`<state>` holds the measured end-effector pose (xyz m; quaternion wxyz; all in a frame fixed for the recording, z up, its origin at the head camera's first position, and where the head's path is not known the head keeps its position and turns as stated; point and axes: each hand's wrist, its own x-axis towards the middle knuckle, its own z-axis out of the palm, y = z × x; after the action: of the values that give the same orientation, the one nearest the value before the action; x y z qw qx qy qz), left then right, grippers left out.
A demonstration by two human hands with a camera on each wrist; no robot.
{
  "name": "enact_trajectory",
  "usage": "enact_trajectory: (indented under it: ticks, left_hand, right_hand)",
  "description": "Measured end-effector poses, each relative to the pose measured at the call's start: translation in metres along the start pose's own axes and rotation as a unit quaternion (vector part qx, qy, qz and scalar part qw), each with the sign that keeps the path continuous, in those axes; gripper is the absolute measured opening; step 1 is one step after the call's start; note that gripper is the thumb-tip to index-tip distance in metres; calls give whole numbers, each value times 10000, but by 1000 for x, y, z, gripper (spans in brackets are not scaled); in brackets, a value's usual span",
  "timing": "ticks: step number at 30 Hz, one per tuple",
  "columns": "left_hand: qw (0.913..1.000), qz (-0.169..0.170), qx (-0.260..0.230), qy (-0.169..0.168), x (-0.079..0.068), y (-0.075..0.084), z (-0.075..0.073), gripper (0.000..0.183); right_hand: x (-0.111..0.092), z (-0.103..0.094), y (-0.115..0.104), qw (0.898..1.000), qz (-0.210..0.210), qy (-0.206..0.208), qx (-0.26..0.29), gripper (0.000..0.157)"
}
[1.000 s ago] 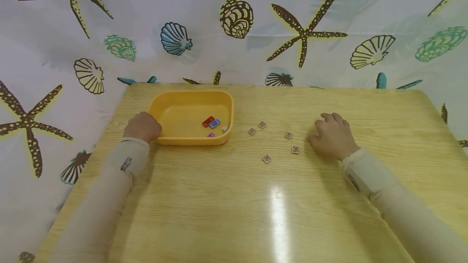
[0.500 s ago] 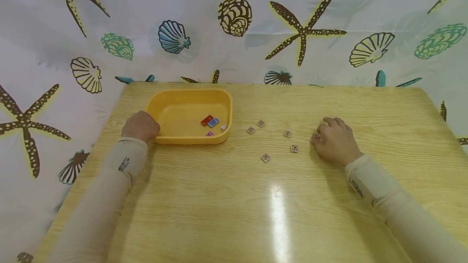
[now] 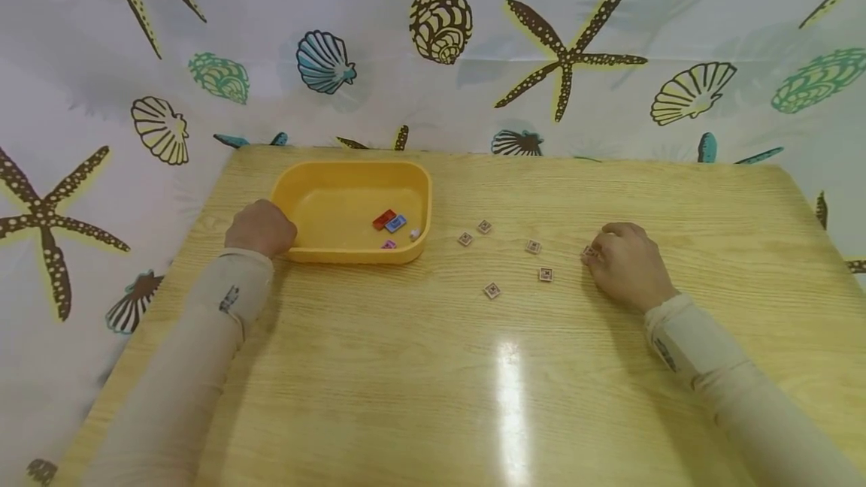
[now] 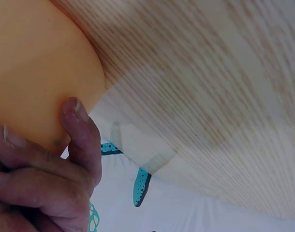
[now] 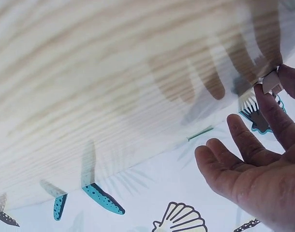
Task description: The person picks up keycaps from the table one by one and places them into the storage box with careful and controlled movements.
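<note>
My left hand (image 3: pixel 260 229) grips the near left corner of a yellow plastic basin (image 3: pixel 338 255). In the left wrist view its curled fingers (image 4: pixel 82 140) lie against the basin's wall (image 4: pixel 36 63). On the right, my right hand (image 3: pixel 629 267) pinches a small pale square tile (image 3: pixel 588 253) with a dark pattern between thumb and forefinger, low over the table. The right wrist view shows that tile (image 5: pixel 272 82) edge-on, the other fingers apart from it. Several similar tiles lie between basin and right hand, among them one tile (image 3: pixel 545 274) closest to that hand.
Inside the basin, at its right end, lie a red piece (image 3: pixel 384 219), a blue piece (image 3: pixel 395 224), a pink piece (image 3: pixel 389 245) and a small white piece (image 3: pixel 415 234). The wooden table (image 3: pixel 379 367) meets a shell-patterned cloth (image 3: pixel 406 104) at the back.
My right hand's thumb and forefinger have come together on a tile that was hidden a second ago. That hand has shifted slightly right and nearer. The left hand stays on the basin.
</note>
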<state>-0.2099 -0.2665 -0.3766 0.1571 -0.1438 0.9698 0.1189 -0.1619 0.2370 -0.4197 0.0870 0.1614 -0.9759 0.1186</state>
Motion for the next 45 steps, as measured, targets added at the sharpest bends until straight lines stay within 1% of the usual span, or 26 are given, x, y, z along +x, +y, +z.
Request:
enact_trajectory:
  ticks: [7,12,17,22,25,27,32,36,41,45]
  left_hand:
    - [10000,-17,45,-8,2,-1,0,25]
    - [10000,7,63,31,3,-1,1,26]
    - [9999,-43,77,56,2,-1,1,25]
    - [9999,-127,90,-45,1,-2,2,25]
    - [9998,-137,123,-58,1,-1,0,25]
    - [9999,-90,120,-29,0,-1,0,24]
    - [9999,-54,143,5,2,-2,0,24]
    - [9998,-119,174,-40,2,-2,0,24]
    - [9999,-28,121,-3,3,0,0,24]
    - [9999,21,98,48,3,-1,0,24]
  right_hand:
    - [1,-2,-2,9999,57,-143,-42,17]
    - [0,-1,-2,9999,131,-106,0,18]
    - [1,-2,-3,9999,79,-100,-54,17]
    - [6,-2,-6,9997,129,-191,-10,18]
    - [14,-4,-12,9999,51,-99,49,18]
    - [22,-7,-21,10000,-28,-24,64,18]
    - [51,-9,-51,9989,-438,144,43,18]
    - [74,-9,-82,9971,-749,140,48,19]
    - [97,-13,-125,9938,-1089,160,121,18]
    - [113,-13,-153,9890,-1458,229,17,17]
